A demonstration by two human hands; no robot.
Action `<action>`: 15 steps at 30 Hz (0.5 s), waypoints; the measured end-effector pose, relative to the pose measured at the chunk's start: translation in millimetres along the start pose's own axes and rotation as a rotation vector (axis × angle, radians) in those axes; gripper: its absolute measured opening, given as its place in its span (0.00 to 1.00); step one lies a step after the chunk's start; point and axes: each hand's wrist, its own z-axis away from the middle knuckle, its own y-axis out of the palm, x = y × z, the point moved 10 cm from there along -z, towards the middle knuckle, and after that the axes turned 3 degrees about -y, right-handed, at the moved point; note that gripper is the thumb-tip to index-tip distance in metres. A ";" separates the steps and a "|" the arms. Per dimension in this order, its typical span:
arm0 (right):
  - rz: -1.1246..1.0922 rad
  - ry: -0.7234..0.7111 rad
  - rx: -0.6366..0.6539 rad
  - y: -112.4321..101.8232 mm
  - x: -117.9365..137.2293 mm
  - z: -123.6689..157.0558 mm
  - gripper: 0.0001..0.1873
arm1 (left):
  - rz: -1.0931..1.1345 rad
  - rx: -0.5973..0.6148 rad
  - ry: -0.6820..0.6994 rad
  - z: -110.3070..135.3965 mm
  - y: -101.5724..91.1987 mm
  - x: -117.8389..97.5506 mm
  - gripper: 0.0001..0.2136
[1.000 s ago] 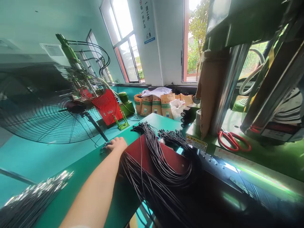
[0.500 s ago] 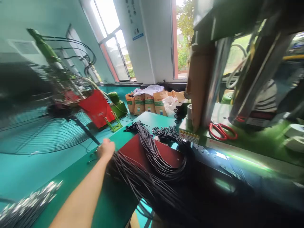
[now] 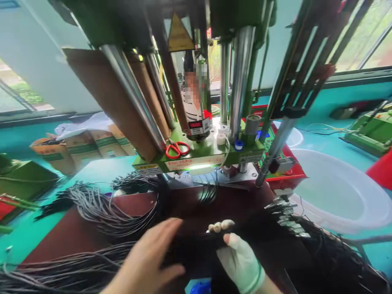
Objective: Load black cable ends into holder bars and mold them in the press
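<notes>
Far left: paper sacks (image 3: pixel 82 149) stand along the wall below the window. In front of them a dark red board (image 3: pixel 61 241) lies on the bench, with loops of grey-black cable (image 3: pixel 94 208) draped across it and more loose strands (image 3: pixel 61 265) along its near edge.

Left hand (image 3: pixel 143 257): bare, fingers spread, no pinch. It sits at the left end of the dark mass; contact is hard to confirm.

Centre, behind: a green press with chrome columns (image 3: pixel 241 81), red-handled scissors (image 3: pixel 177 150) on its bed, and a blurred person in a striped top (image 3: pixel 192 110) beyond it.

Right hand (image 3: pixel 239 261): white fingerless glove, pale fingers (image 3: pixel 220 226) curled over the top, thumb pressed in from the near side, closed around a thick bundle of black cables (image 3: pixel 260 232). The bundle's long axis runs crosswise, from the hands toward the right. Its metal terminals (image 3: pixel 288 216) fan out to the upper right, with strands trailing lower right. The right hand is the nearer to the terminals, the left farther off.

Far right: a white plastic basin (image 3: pixel 337 192), just past the terminals.
</notes>
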 end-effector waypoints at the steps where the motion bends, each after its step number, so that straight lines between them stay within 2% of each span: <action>1: -0.005 0.004 0.003 1.9 -0.4 -0.1 0.09 | -0.009 0.048 0.071 -14.8 17.8 -40.2 0.37; 2: 0.011 0.004 0.008 3.3 0.5 0.0 0.10 | -0.022 0.081 0.059 -27.4 32.1 -65.0 0.34; 4: 0.119 0.003 0.054 7.3 6.3 1.4 0.15 | 0.000 0.170 -0.018 -43.3 53.7 -86.2 0.22; 6: 0.254 0.004 0.119 11.1 17.2 5.5 0.24 | 0.065 0.267 -0.074 -48.0 64.0 -85.9 0.13; 9: 0.357 0.051 0.130 4.9 37.1 15.9 0.31 | 0.106 0.333 -0.118 -47.3 63.4 -71.3 0.10; 12: 0.404 0.010 -0.049 -23.5 67.7 26.3 0.22 | 0.070 0.253 -0.132 -50.5 58.5 -61.4 0.10; 15: 0.452 -0.016 -0.209 -54.3 93.8 36.8 0.18 | 0.016 0.079 -0.013 -56.5 54.8 -71.9 0.18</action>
